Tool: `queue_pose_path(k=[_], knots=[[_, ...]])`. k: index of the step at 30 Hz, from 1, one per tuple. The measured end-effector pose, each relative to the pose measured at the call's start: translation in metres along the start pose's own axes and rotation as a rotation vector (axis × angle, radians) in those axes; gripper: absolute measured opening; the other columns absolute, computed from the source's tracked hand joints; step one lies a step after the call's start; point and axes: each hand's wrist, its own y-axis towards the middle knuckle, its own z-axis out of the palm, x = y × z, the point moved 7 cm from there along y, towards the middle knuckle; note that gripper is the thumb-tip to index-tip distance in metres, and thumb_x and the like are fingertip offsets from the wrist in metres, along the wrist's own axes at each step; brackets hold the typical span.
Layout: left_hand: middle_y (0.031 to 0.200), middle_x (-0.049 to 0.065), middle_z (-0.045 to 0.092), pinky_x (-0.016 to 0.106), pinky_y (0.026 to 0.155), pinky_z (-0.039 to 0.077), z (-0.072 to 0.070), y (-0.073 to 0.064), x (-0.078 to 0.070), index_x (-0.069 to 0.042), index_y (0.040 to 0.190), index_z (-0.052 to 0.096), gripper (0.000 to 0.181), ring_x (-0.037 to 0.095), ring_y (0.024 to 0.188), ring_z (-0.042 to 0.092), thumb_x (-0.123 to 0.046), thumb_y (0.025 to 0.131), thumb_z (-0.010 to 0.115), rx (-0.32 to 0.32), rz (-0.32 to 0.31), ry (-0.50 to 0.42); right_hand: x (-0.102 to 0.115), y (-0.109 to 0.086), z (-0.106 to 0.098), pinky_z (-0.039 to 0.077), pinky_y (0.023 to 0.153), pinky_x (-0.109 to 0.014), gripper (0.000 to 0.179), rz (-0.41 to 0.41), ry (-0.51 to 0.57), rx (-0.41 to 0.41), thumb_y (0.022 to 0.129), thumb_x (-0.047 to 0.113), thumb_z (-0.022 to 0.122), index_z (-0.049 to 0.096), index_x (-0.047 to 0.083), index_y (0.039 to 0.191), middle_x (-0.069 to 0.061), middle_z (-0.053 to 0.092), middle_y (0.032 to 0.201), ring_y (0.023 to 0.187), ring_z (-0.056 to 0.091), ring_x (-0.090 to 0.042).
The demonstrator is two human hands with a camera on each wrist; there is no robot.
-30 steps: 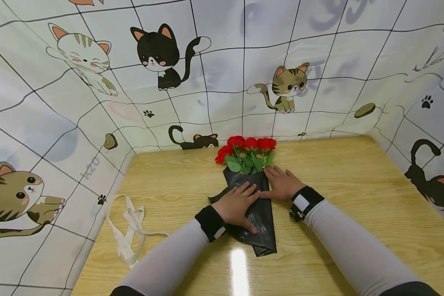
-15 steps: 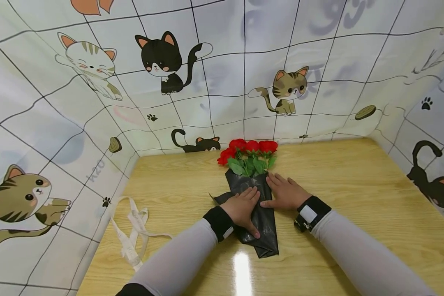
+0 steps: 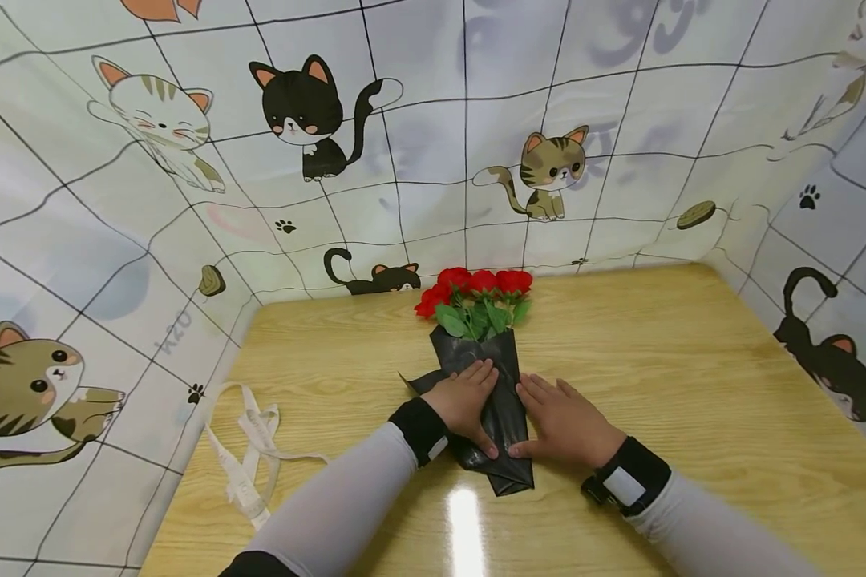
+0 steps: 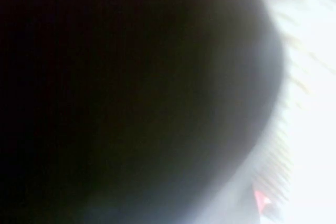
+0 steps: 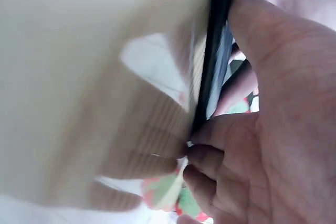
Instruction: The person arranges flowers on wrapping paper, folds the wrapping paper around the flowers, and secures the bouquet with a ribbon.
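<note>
A bouquet of red roses point(image 3: 482, 282) with green leaves point(image 3: 479, 319) lies on the table, its stems hidden inside a black wrapping sheet point(image 3: 507, 393). My left hand point(image 3: 462, 405) rests flat across the wrap's middle, fingers extended and thumb spread toward its near end. Along the right edge of the wrap lies my right hand point(image 3: 570, 421), fingers straight, with fingertips and thumb tip touching that edge. The right wrist view shows the right palm point(image 5: 294, 103) beside the dark wrap edge point(image 5: 212, 45). Darkness and blur fill most of the left wrist view.
A loose cream ribbon point(image 3: 248, 457) lies in a tangle at the table's left, near the left forearm. The wooden table point(image 3: 664, 336) is bordered at the back and sides by a cat-print cloth point(image 3: 433, 144). A loose wrap flap point(image 3: 420, 383) sticks out left.
My right hand has slid down along the wrap's right edge, from near the flowers toward the near end. The left hand stays on the wrap.
</note>
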Motion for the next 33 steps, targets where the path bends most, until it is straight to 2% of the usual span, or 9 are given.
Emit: queue_pose_path(k=[5,13,17,20,27,30,33], knots=[[0.176,0.006,0.010,0.047,0.126,0.031,0.000,0.001,0.002,-0.011,0.168,0.019,0.135,0.023,0.164,0.010,-0.071,0.068,0.086,-0.011,0.005,-0.004,0.018,-0.021,0.000,0.036,0.116,-0.065,0.102,-0.006,-0.032,-0.025,0.085,0.072,0.069,0.052,-0.007,0.148,-0.023,0.047,0.159,0.149,0.044,-0.039],[0.177,0.006,0.009,0.046,0.126,0.031,-0.001,0.001,0.003,-0.011,0.168,0.018,0.135,0.021,0.164,0.009,-0.073,0.068,0.085,-0.010,0.000,0.020,0.034,-0.045,0.007,0.039,0.115,-0.064,0.097,-0.006,-0.069,0.010,0.085,0.069,0.070,0.054,-0.003,0.148,-0.018,0.049,0.159,0.149,0.046,-0.035],[0.177,0.005,0.008,0.046,0.127,0.030,0.000,0.001,0.003,-0.012,0.168,0.018,0.135,0.021,0.164,0.009,-0.072,0.068,0.085,-0.006,-0.002,0.004,0.042,-0.056,0.009,0.040,0.116,-0.060,0.091,-0.024,-0.121,0.017,0.087,0.068,0.068,0.057,0.000,0.147,-0.015,0.051,0.158,0.148,0.047,-0.032],[0.177,0.005,0.007,0.046,0.127,0.029,-0.001,0.000,0.002,-0.012,0.168,0.017,0.135,0.021,0.164,0.008,-0.072,0.068,0.086,-0.002,0.004,-0.010,0.049,-0.065,0.012,0.042,0.115,-0.058,0.093,-0.048,-0.139,0.034,0.087,0.073,0.063,0.059,0.002,0.146,-0.013,0.052,0.157,0.147,0.048,-0.031],[0.177,0.005,0.007,0.047,0.127,0.028,-0.002,-0.001,0.003,-0.012,0.168,0.016,0.135,0.021,0.164,0.008,-0.072,0.069,0.085,0.000,0.008,0.000,0.055,-0.084,0.018,0.045,0.113,-0.054,0.095,-0.104,-0.073,0.103,0.088,0.081,0.052,0.059,0.007,0.147,-0.010,0.051,0.158,0.146,0.049,-0.029],[0.177,0.005,0.007,0.047,0.127,0.029,-0.002,0.000,0.004,-0.012,0.168,0.016,0.135,0.021,0.164,0.008,-0.071,0.069,0.085,0.000,0.002,0.005,0.056,-0.089,0.016,0.047,0.110,-0.052,0.090,-0.122,-0.044,0.122,0.091,0.080,0.051,0.061,0.009,0.146,-0.009,0.054,0.156,0.143,0.053,-0.028],[0.177,0.005,0.007,0.047,0.127,0.029,-0.001,-0.001,0.002,-0.013,0.168,0.016,0.134,0.021,0.164,0.008,-0.071,0.069,0.086,0.003,0.003,-0.001,0.056,-0.091,0.014,0.049,0.108,-0.052,0.087,-0.099,-0.013,0.148,0.090,0.079,0.054,0.064,0.009,0.142,-0.009,0.060,0.150,0.138,0.057,-0.029]])
